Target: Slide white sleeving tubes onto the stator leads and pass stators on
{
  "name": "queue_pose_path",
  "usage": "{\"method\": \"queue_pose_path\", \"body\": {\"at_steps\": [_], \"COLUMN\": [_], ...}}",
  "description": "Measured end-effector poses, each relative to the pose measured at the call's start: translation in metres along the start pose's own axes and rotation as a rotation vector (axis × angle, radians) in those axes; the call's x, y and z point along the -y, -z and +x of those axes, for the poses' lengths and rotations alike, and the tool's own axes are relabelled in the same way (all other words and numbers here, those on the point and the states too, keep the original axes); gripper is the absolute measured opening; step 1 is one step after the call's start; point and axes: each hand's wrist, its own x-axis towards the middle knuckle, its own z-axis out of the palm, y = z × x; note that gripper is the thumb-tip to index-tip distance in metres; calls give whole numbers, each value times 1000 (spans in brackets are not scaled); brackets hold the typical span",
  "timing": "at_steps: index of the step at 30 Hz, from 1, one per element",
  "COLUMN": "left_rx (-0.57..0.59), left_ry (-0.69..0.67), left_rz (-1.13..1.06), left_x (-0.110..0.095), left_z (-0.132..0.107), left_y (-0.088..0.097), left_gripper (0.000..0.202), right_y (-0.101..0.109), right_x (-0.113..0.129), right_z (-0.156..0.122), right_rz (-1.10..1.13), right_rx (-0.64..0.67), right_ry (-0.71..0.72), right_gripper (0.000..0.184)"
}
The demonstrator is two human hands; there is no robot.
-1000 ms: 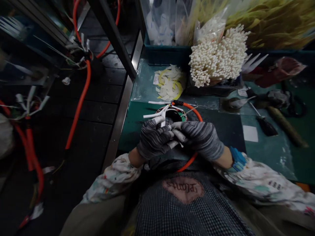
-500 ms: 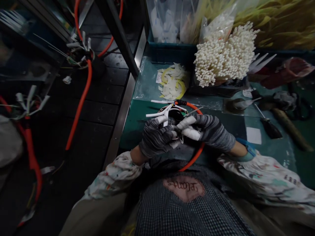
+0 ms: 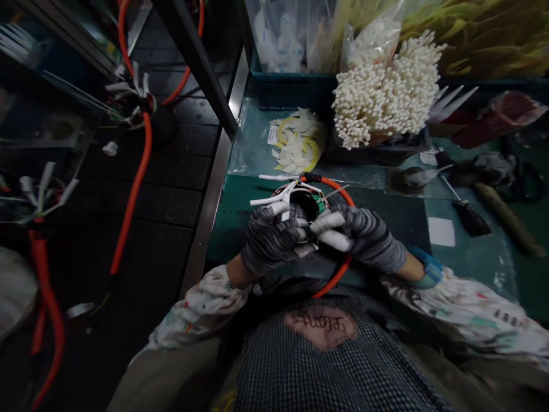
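A ring-shaped wound part, like a motor stator (image 3: 302,197), sits on the bench between my hands. White sleeves (image 3: 268,201) and green wires (image 3: 321,202) come off it, with an orange-sleeved cable (image 3: 338,186) curving round its right side. My left hand (image 3: 274,236), in a striped glove with white-taped fingertips, closes on the near left rim. My right hand (image 3: 364,233), gloved and taped likewise, pinches at the near right rim, close to the left fingertips; what it pinches is mostly hidden. A thin pale rod or wire (image 3: 338,191) sticks out above the right fingers.
Behind the ring lie white and yellow curved strips (image 3: 300,143). A bundle of thin white tubes (image 3: 381,91) stands in a dark bin. Rightward are a white square (image 3: 441,232), a black-handled tool (image 3: 472,218) and a wooden handle (image 3: 510,220). More orange cables (image 3: 132,200) hang left.
My right fingers have shifted slightly down, uncovering more of the ring's opening and green wires. My left hand stays at the rim. The whole view has shifted a little.
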Motion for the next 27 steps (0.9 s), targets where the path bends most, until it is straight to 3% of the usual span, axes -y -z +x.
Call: {"method": "queue_pose_path", "body": {"at_steps": [4, 12, 15, 18, 20, 23, 27], "left_rx": [-19, -1, 24, 67, 59, 47, 100], "left_ry": [9, 14, 32, 23, 4, 18, 79], "left_rz": [-20, 1, -29, -32, -20, -31, -79], "left_x": [0, 1, 2, 1, 0, -1, -3], "left_z": [1, -2, -5, -5, -2, -1, -5], "left_y": [-2, -3, -2, 0, 1, 1, -2], "left_gripper": [30, 31, 32, 30, 27, 23, 20], "right_y": [-3, -3, -2, -4, -6, -8, -12], "right_x": [8, 10, 6, -4, -11, -13, 2], "right_z": [7, 9, 7, 0, -8, -20, -16], "right_rz": [118, 94, 37, -40, -65, -59, -110], "right_rx": [-44, -44, -6, 141, 175, 73, 190], "right_ry": [-150, -181, -101, 124, 111, -45, 196], "right_gripper": [14, 12, 13, 18, 20, 19, 15]}}
